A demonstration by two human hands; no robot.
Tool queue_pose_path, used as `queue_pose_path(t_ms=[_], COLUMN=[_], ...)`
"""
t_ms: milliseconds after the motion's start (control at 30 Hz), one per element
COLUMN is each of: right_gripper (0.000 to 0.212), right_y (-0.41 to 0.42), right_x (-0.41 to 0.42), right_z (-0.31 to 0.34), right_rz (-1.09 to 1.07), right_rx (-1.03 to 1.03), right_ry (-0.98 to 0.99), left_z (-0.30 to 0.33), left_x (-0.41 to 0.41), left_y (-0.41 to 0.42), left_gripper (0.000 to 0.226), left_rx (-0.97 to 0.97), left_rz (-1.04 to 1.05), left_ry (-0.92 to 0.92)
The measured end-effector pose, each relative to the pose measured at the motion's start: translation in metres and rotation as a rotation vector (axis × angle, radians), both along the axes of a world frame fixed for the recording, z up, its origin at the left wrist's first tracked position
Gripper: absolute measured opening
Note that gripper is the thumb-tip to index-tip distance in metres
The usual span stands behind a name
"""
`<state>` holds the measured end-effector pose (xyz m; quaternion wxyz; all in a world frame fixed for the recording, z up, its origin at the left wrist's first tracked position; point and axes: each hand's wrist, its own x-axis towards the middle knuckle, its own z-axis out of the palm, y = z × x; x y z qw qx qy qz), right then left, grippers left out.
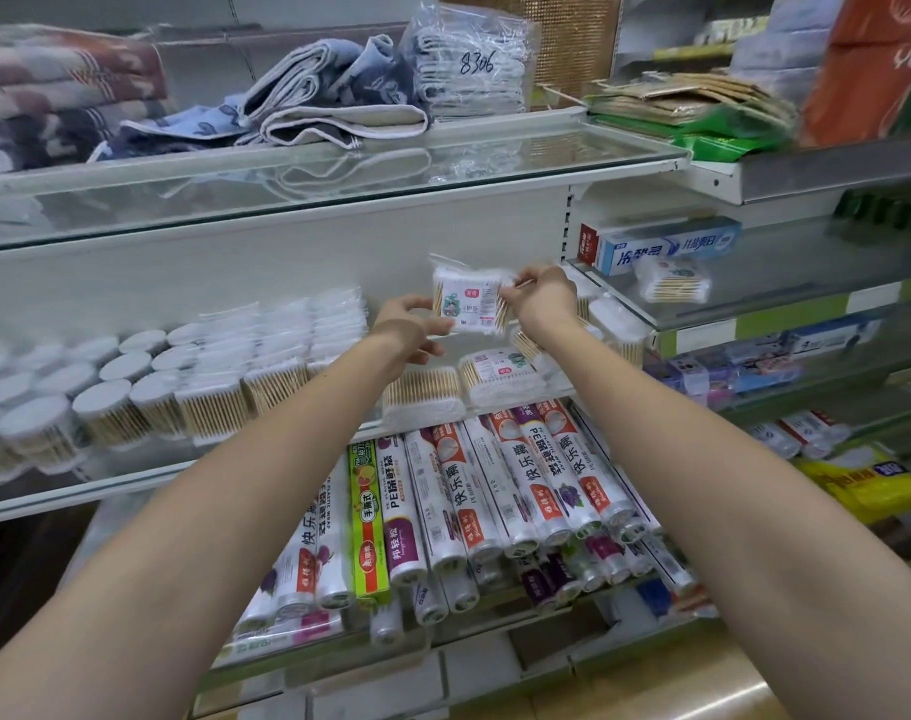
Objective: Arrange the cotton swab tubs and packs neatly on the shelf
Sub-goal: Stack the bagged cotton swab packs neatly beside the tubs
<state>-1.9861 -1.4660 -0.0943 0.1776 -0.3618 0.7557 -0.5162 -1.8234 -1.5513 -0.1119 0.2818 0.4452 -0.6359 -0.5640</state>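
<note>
Both hands hold one clear pack of cotton swabs (470,302) up above the middle glass shelf (131,480). My left hand (410,330) grips its left edge and my right hand (541,298) pinches its right edge. Below it two more packs (423,398) (500,374) lie flat near the shelf's front. Round swab tubs (99,402) with white lids stand in rows on the left, with stacked packs (287,350) beside them. Further packs (617,330) sit at the shelf's right end, partly hidden by my right wrist.
Folded towels (333,106) lie on the glass shelf above. Rolls of plastic wrap (495,491) fill the shelf below. The neighbouring unit on the right holds a toothpaste box (661,246) and a stray swab pack (674,285).
</note>
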Motion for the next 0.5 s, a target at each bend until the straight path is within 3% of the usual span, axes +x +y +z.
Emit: queue_pose_path(t_ms=[133,333,500], right_gripper=[0.014,0.028,0.006], right_y=[0.001,0.0,-0.003], right_x=[0.001,0.004,0.006], right_z=[-0.003,-0.01,-0.018], right_rz=[-0.013,-0.038,0.009], right_rx=[-0.027,-0.062,-0.048], right_ry=[-0.005,0.003,0.053], left_z=[0.003,0.001,-0.002], left_x=[0.0,-0.001,-0.005], left_y=[0.002,0.002,0.001], left_gripper=[0.038,0.037,0.03], left_rx=[-0.019,-0.048,-0.037], left_rz=[0.03,0.072,0.092], left_ry=[-0.002,-0.023,-0.008])
